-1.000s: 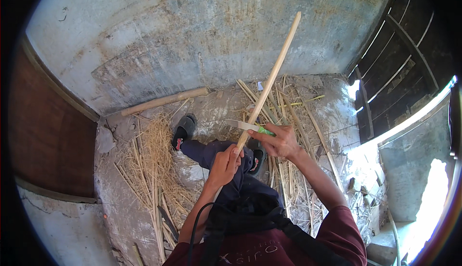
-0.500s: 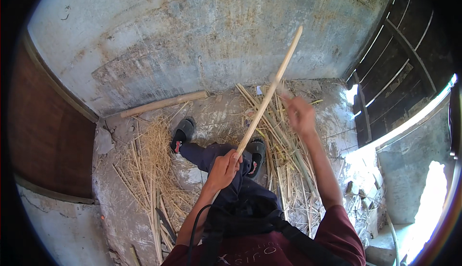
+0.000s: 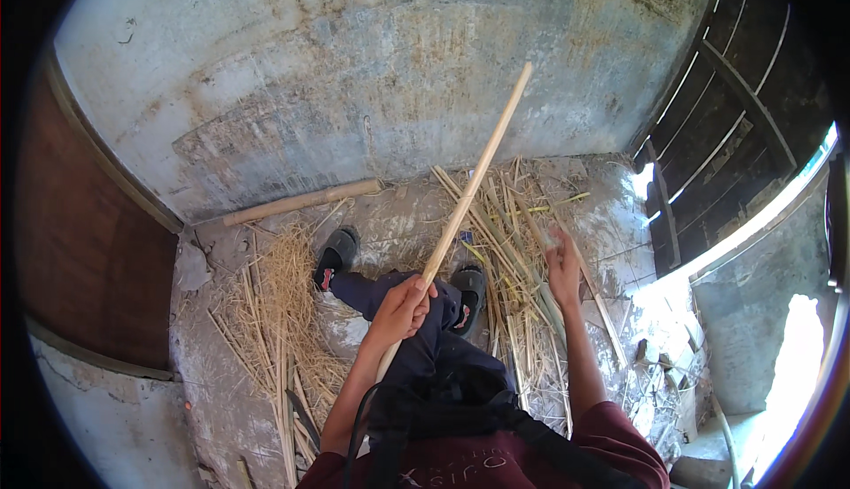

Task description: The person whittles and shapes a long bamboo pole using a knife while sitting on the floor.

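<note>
My left hand (image 3: 404, 312) is closed around the lower part of a long, pale wooden stick (image 3: 478, 175). The stick slants up to the right across my leg, its far end raised toward the wall. My right hand (image 3: 562, 269) is apart from the stick, on its right side, above scattered strips. Its fingers look curled together, with a pale blur at their tips; what they hold, if anything, I cannot make out. Close beside this hand runs a long, thin brown strip (image 3: 605, 316); whether the hand touches it cannot be told.
Dry straw-like shavings (image 3: 288, 290) lie left of my shoes. A pile of split strips (image 3: 509, 254) covers the floor to the right. A thick pole (image 3: 305, 201) lies along the stained wall (image 3: 354, 73). Broken blocks (image 3: 668, 352) sit by the bright opening at right.
My right hand has moved away from the stick, down and slightly to the right. The stick's far end has shifted left and a little lower. My left hand keeps its hold.
</note>
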The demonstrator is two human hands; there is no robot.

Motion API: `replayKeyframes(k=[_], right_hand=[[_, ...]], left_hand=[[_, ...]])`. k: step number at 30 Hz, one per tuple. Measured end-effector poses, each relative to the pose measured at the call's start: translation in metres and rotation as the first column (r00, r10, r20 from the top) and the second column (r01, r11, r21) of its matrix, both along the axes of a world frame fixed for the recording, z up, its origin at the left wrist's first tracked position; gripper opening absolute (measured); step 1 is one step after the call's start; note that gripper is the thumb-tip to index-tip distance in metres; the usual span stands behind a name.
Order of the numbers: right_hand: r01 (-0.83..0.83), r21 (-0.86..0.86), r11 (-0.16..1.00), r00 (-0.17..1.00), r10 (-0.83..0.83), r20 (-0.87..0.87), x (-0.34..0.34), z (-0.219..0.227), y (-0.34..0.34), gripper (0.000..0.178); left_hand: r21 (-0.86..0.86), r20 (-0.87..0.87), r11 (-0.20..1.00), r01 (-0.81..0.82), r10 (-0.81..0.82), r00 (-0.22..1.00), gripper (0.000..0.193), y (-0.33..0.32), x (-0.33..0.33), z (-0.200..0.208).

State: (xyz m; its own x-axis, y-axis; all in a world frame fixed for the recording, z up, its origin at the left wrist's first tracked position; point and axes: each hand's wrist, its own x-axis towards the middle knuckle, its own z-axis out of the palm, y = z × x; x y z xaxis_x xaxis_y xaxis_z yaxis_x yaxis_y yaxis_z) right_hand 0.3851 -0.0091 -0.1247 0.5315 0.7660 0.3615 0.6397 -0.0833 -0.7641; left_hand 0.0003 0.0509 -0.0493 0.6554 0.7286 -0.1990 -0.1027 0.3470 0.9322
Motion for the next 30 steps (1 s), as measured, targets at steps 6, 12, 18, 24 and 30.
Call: replayKeyframes(k=[6, 12, 18, 24, 30], right_hand=[[0.051, -0.257, 0.965, 0.984, -0.093, -0.155, 0.009, -0.088, -0.088, 0.037], [0.107, -0.019, 0.994, 0.994, -0.107, -0.017, 0.037, -0.137, -0.163, 0.031], [-0.028, -0.163, 0.986, 0.992, 0.007, -0.130, -0.010, -0.147, -0.154, 0.033], [0.028, -0.241, 0.970, 0.989, -0.063, -0.137, -0.004, -0.136, -0.174, 0.032], [0.020, -0.209, 0.978, 0.990, -0.049, -0.135, -0.015, -0.135, -0.172, 0.033]], left_hand=[[0.821, -0.357, 0.566, -0.073, 0.609, 0.709, 0.027, 0.007, -0.074, 0.020], [0.827, -0.332, 0.492, -0.271, 0.817, 0.471, 0.036, 0.048, -0.158, -0.097], [0.673, -0.708, 0.708, -0.213, 0.700, 0.093, 0.043, -0.046, -0.328, -0.295], [0.731, -0.663, 0.644, -0.228, 0.748, -0.014, 0.032, -0.156, -0.291, -0.358], [0.707, -0.655, 0.653, -0.272, 0.749, 0.096, 0.033, -0.228, -0.267, -0.343]])
